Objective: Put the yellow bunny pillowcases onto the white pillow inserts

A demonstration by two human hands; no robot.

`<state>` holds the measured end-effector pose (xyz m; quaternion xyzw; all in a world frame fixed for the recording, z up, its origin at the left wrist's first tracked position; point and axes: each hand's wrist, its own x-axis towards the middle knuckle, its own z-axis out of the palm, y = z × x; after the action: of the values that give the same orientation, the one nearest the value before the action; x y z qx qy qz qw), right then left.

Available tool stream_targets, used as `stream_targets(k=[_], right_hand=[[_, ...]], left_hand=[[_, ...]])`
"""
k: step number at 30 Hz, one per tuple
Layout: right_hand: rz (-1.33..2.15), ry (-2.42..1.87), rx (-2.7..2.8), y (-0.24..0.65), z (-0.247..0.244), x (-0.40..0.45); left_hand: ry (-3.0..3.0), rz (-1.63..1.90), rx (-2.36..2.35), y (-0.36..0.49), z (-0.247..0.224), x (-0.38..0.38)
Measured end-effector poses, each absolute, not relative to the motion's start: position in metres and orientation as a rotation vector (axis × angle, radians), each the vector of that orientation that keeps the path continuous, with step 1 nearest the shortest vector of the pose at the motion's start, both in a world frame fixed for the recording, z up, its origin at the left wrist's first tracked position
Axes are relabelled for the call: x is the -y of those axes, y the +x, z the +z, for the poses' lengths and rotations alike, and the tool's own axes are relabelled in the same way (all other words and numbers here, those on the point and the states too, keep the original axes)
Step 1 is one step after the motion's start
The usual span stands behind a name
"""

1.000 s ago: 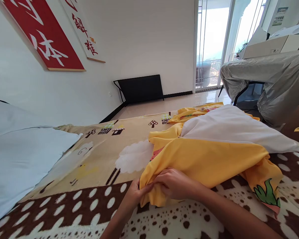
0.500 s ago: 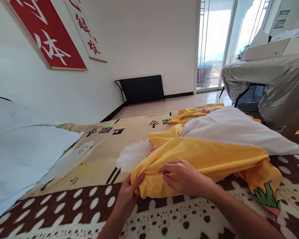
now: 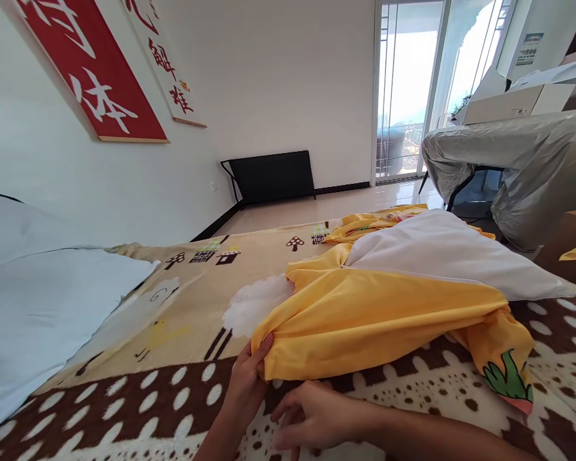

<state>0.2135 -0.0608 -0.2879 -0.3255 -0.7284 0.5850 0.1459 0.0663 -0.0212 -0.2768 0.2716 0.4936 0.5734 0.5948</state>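
A yellow pillowcase (image 3: 374,320) with a printed green-leaf corner lies on the patterned blanket. A white pillow (image 3: 441,253) rests against its long far edge, where a pale strip runs. My left hand (image 3: 249,378) pinches the pillowcase's near left corner between thumb and fingers, and the cloth creases from that grip. Just below the pillowcase's near edge, my right hand (image 3: 312,413) hovers over the blanket, empty, with loosely bent fingers apart. Part of another yellow printed cloth (image 3: 365,224) shows crumpled beyond the pillow.
The blanket (image 3: 196,333) spreads over the bed. White pillows (image 3: 52,301) lie at the left by the wall. A plastic-covered table (image 3: 532,147) carries a box (image 3: 502,105) at the right. A black folded panel (image 3: 273,178) leans on the back wall near a glass door.
My right hand has come off the pillowcase and moved down toward me, its fingers loosening. My left hand keeps its hold on the corner. The view has shifted slightly.
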Motion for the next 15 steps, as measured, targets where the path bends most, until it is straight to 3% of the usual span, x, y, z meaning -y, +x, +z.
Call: stream_targets(k=[3,10,15], right_hand=[[1.736,-0.843,1.993,0.227,-0.276,0.061],[-0.257,-0.955,2.174,0.3,-0.275,0.053],[-0.572,-0.949,2.21,0.305,-0.303,0.037]], left_hand=[[0.696,1.292,-1.129,0.064,-0.275,0.022],[0.81,1.062,-0.982,0.061,-0.27,0.03],[0.757,1.099,-0.894,0.071,-0.272,0.039]])
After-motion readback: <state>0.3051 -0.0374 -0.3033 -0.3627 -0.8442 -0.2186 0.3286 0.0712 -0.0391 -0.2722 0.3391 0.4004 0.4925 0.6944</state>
